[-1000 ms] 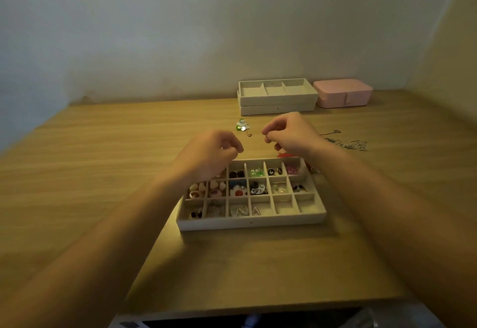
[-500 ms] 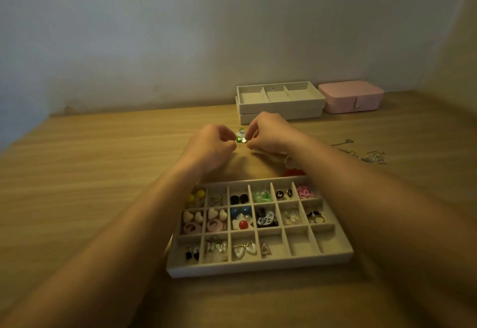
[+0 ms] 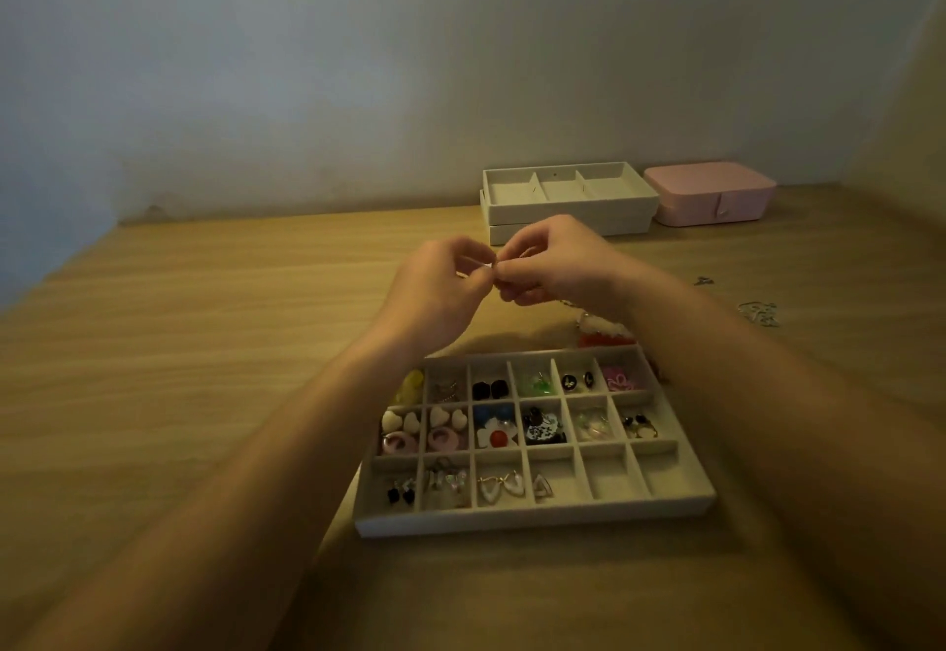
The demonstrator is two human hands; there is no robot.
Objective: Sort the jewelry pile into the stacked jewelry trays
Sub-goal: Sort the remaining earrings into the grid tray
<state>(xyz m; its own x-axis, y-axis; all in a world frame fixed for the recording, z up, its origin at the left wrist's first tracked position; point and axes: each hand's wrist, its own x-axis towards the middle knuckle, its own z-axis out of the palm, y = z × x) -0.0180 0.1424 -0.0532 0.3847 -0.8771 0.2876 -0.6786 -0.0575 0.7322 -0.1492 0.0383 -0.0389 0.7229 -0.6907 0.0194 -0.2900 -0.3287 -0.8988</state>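
HIDDEN: the tiny piece (image 3: 489, 267) is too small to identify; your right forearm covers part of the jewelry pile (image 3: 606, 334) | HANDS: your left hand (image 3: 435, 289) and right hand (image 3: 555, 261) both pinch that piece at the fingertips, above the table | TRAY: the gridded tray (image 3: 532, 516) lies nearer you, its cells holding colourful earrings; the stacked trays (image 3: 568, 205) sit by the wall.

Two hands are counted, left hand (image 3: 435, 292) and right hand (image 3: 560, 261), one small piece (image 3: 489, 267) pinched between. Three trays are counted: a near tray (image 3: 532, 515) of eighteen compartments, two in a far stack (image 3: 568, 217); also one pink box (image 3: 711, 194).
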